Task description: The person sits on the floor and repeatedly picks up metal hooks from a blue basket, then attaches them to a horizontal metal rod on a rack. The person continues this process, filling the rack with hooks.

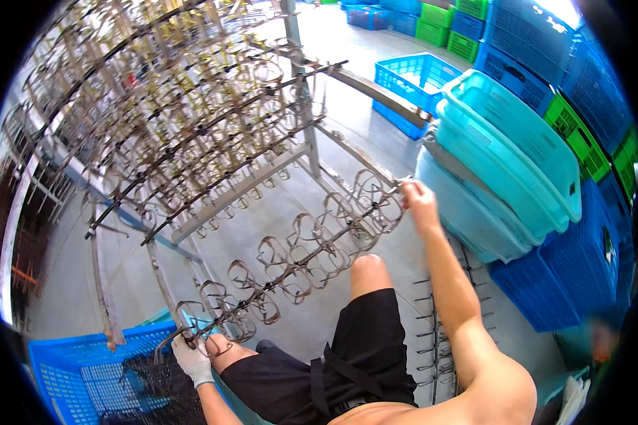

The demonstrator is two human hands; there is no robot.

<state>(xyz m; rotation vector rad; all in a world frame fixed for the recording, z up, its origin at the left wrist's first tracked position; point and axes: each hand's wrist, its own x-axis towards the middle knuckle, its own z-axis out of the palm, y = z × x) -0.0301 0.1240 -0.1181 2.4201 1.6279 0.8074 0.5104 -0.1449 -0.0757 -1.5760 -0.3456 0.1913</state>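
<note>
A dark rod with several looped metal strips (269, 285) stretches across in front of me, rising from lower left to upper right. My left hand (193, 359), in a pale glove, is closed around its lower left end. At the far right end, my right hand (421, 204) grips the rod with bent fingers; something whitish shows at its fingertips. Beyond the rod stands a metal rack frame (244, 183), holding several similar rods crowded with hanging loops (198, 131).
Below my left hand stands a blue crate (60, 375) with dark material inside. To the right are stacked turquoise tubs (503, 134), blue crates (567, 273) and a green crate (574, 134). Another spiked rod (436, 340) lies on the floor beside my right arm.
</note>
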